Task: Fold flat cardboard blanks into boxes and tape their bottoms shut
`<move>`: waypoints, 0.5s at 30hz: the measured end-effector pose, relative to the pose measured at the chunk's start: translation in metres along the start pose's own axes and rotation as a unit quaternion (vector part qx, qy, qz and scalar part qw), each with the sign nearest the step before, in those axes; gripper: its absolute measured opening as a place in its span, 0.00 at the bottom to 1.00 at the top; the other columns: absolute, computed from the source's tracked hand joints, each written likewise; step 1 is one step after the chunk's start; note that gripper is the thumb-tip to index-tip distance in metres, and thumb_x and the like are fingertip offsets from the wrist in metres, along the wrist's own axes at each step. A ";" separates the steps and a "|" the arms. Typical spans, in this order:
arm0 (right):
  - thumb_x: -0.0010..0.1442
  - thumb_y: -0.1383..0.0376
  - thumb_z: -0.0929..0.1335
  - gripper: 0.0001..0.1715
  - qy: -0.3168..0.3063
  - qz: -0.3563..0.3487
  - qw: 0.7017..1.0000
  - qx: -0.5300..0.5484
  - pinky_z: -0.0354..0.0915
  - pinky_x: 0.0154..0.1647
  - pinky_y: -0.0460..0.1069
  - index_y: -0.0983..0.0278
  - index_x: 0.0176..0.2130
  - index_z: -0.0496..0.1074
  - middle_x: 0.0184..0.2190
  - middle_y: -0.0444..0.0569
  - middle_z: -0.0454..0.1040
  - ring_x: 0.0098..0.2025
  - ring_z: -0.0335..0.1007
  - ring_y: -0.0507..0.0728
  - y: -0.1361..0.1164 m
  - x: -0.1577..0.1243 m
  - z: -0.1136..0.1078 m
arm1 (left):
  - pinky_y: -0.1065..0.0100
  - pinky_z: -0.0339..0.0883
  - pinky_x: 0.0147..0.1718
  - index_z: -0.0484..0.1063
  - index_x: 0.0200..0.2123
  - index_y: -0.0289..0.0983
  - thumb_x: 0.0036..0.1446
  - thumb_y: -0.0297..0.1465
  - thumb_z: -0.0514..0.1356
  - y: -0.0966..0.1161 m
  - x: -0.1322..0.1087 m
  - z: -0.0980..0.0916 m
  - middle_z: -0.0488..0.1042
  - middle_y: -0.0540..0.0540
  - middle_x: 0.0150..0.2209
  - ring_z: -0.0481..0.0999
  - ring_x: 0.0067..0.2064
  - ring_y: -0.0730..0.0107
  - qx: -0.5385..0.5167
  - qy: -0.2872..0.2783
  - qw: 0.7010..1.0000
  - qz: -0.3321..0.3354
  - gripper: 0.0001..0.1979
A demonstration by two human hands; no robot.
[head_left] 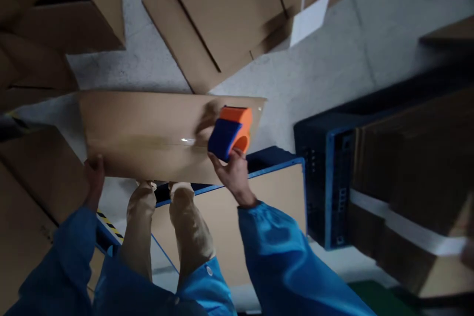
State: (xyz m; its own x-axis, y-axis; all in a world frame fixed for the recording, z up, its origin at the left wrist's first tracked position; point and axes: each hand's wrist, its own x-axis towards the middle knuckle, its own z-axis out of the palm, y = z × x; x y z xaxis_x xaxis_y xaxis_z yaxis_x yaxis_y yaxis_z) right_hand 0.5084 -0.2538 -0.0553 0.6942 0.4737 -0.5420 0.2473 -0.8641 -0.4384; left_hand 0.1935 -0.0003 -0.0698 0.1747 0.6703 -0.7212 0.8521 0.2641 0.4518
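Note:
A long closed cardboard box (148, 123) lies across the view in front of my legs, with a glossy strip of clear tape (188, 141) near the middle of its top. My right hand (234, 173) is closed around an orange and blue tape dispenser (230, 131), held over the box's right part. At the box's near left corner, my left hand (95, 177) grips the edge. Its thumb rests on the cardboard and its other fingers are mostly hidden.
Flattened cardboard (229, 5) lies on the grey floor (374, 34) beyond the box. Open cartons (74, 24) stand at upper left. A blue crate (329, 182) with strapped cardboard stacks (403, 192) is at right. Another blue-rimmed crate (304, 197) holding cardboard sits near my legs.

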 end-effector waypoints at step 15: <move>0.55 0.46 0.72 0.23 -0.538 -0.166 0.825 -0.060 0.58 0.24 0.46 0.63 0.33 0.72 0.24 0.42 0.70 0.24 0.62 0.50 -0.197 -0.041 -0.014 | 0.57 0.71 0.53 0.76 0.52 0.35 0.60 0.63 0.48 0.026 -0.070 0.014 0.77 0.34 0.51 0.74 0.57 0.50 -0.396 -0.075 0.915 0.020 0.40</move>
State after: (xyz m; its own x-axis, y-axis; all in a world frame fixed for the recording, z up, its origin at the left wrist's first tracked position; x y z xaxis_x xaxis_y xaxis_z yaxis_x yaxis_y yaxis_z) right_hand 0.4408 -0.1049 0.0636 -0.4097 0.5085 -0.7574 0.4129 -0.6370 -0.6510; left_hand 0.2103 -0.0496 -0.0147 0.3153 0.6032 -0.7326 0.2301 0.7004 0.6757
